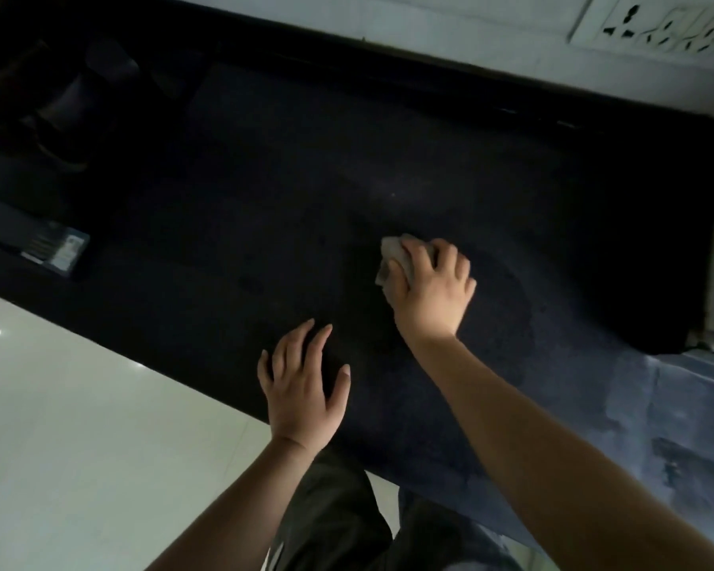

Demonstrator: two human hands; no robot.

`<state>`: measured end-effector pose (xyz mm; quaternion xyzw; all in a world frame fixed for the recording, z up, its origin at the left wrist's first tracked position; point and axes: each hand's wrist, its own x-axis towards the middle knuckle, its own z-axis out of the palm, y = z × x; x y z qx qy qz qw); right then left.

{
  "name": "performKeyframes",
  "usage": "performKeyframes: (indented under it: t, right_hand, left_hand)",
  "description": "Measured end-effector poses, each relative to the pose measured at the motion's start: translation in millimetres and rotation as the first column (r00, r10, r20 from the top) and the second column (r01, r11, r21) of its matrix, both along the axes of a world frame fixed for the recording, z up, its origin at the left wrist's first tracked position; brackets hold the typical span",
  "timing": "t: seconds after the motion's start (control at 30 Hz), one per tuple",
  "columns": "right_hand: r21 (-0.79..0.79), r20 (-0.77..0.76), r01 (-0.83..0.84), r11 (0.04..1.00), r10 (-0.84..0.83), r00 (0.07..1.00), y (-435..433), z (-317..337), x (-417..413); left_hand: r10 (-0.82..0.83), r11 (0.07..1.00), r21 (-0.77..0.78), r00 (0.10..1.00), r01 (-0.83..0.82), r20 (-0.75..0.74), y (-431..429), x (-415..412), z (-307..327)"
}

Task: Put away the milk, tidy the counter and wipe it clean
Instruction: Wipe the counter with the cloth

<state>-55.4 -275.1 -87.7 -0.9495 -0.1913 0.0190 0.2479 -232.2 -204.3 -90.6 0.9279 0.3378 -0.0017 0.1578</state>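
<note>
The dark counter (264,224) runs diagonally across the view. My right hand (433,288) presses a small grey cloth (396,257) flat onto the counter near its middle, fingers curled over it. My left hand (301,385) rests flat on the counter's front edge with its fingers spread and nothing in it. A wet, shiny patch (644,405) covers the counter to the right of my right arm. No milk is in view.
A dark stove (50,129) with a small label sits at the counter's left end. A white wall with a socket plate (652,24) runs along the back. Pale floor tiles (79,426) lie below the front edge.
</note>
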Motion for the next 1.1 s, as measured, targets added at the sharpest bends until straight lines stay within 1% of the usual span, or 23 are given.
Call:
performKeyframes:
  t: [0.07,0.13,0.2,0.27,0.33,0.43,0.53,0.63,0.7,0.77,0.87,0.93,1.0,1.07,1.1]
  right_hand:
    - [-0.01,0.014,-0.09,0.996,0.09,0.996,17.3,1.7,-6.4]
    - [-0.025,0.034,-0.216,0.976,0.217,0.976,14.3,3.1,-20.4]
    - [-0.034,0.037,-0.3,0.953,0.301,0.953,0.7,2.1,-34.7]
    - [-0.029,0.057,-0.288,0.957,0.289,0.956,-8.5,-0.4,-39.6]
    - [-0.034,0.069,-0.196,0.98,0.198,0.978,-3.7,-3.0,-37.3]
    - [-0.02,0.061,0.073,0.997,-0.072,0.996,33.5,-2.9,-17.0]
    - [0.026,0.029,0.301,0.953,-0.302,0.953,69.2,-0.9,16.8]
    - [0.04,0.017,0.48,0.877,-0.481,0.877,95.1,-3.4,42.4]
    - [0.03,0.02,0.533,0.846,-0.534,0.846,110.0,-3.6,50.4]
    - [0.0,0.025,0.48,0.877,-0.48,0.877,122.0,-3.1,50.4]
    - [-0.022,0.069,0.254,0.967,-0.252,0.965,135.2,-3.4,26.0]
    - [-0.019,0.096,0.117,0.993,-0.114,0.989,136.3,-2.8,-6.8]
    - [-0.039,0.102,-0.011,0.999,0.015,0.995,125.0,-2.9,-39.1]
    - [-0.063,0.124,-0.055,0.997,0.063,0.99,101.5,-4.5,-54.9]
    - [-0.072,0.14,-0.027,0.997,0.037,0.989,89.1,-4.4,-52.1]
  left_hand:
    - [-0.001,0.998,-0.064,0.999,0.004,0.049,3.8,-0.9,3.7]
    - [-0.05,0.995,-0.079,0.994,0.058,0.094,19.1,-0.2,9.8]
    - [-0.143,0.988,-0.035,0.983,0.148,0.111,51.3,3.5,14.0]
    - [-0.191,0.982,0.036,0.975,0.188,0.112,96.7,12.0,14.2]
    - [-0.183,0.98,0.101,0.979,0.173,0.094,141.0,20.4,13.4]
    - [-0.204,0.972,0.122,0.979,0.202,0.007,199.1,37.8,12.0]
    - [-0.273,0.955,0.105,0.96,0.279,-0.07,231.7,52.3,3.6]
    - [-0.29,0.95,0.099,0.955,0.295,-0.059,241.5,55.5,-5.8]
    - [-0.291,0.952,0.089,0.956,0.293,-0.039,243.0,56.7,-5.9]
    - [-0.294,0.953,0.07,0.956,0.295,-0.019,243.8,57.2,-5.3]
    - [-0.298,0.953,0.061,0.955,0.297,0.008,244.7,56.9,-4.4]
    - [-0.287,0.957,0.05,0.958,0.286,0.014,243.8,56.7,-3.0]
    - [-0.279,0.96,0.034,0.96,0.279,0.013,243.2,56.5,-2.0]
    - [-0.282,0.959,0.029,0.959,0.282,0.007,243.8,56.6,-2.0]
    - [-0.287,0.958,0.029,0.958,0.287,0.005,244.3,56.4,-2.6]
